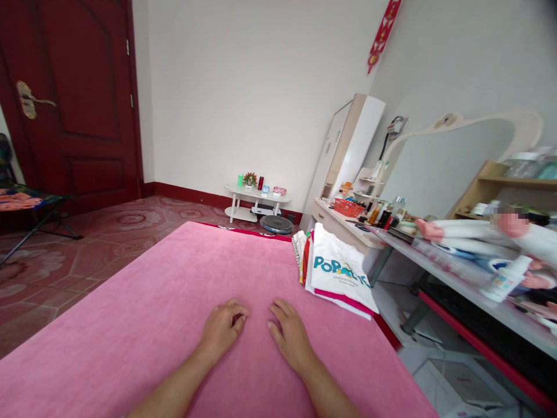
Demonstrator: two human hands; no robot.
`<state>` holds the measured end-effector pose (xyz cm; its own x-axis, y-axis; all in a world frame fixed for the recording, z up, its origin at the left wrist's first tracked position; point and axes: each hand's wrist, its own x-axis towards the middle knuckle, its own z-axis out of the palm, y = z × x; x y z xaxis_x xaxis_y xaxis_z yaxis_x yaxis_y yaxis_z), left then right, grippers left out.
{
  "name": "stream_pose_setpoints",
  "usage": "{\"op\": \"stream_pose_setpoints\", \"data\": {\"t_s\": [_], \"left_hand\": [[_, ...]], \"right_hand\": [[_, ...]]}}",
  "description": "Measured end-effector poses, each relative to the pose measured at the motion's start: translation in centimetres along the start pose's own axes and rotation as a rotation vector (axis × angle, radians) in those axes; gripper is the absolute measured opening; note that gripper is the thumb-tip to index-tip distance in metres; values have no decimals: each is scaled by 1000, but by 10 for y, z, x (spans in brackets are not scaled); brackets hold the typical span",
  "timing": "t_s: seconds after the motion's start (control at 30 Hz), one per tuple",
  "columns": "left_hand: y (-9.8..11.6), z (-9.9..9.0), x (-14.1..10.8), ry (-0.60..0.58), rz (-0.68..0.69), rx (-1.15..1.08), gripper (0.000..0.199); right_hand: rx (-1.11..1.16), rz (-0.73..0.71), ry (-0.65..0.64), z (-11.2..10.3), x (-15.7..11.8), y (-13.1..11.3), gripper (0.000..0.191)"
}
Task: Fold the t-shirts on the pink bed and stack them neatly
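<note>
Both hands rest on a pink cloth surface [174,284] with a gap between them. My left hand [224,328] has its fingers loosely curved and apart from the thumb, with nothing held. My right hand [289,334] lies with its fingers spread a little and its thumb apart, also holding nothing. Beyond my right hand, at the surface's far right corner, sits a pile of folded clothes [337,267]; the white one on top carries blue-green lettering. Neither hand touches the pile.
On the right stands a glass-topped table [456,273] with a doll [470,228] and a white bottle [507,278]. Behind it are a mirror [452,157] and a red basket [348,207]. A low white table [256,194] stands by the far wall, a folding chair [39,203] at left.
</note>
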<state>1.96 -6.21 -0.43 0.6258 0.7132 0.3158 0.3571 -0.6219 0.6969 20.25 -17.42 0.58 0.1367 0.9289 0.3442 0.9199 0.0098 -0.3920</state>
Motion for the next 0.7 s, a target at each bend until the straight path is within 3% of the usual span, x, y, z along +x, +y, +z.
{"op": "stream_pose_setpoints", "data": {"t_s": [0.7], "left_hand": [[3, 1, -1, -14, 15, 49, 27]], "right_hand": [[31, -11, -47, 2, 0, 8, 44]]}}
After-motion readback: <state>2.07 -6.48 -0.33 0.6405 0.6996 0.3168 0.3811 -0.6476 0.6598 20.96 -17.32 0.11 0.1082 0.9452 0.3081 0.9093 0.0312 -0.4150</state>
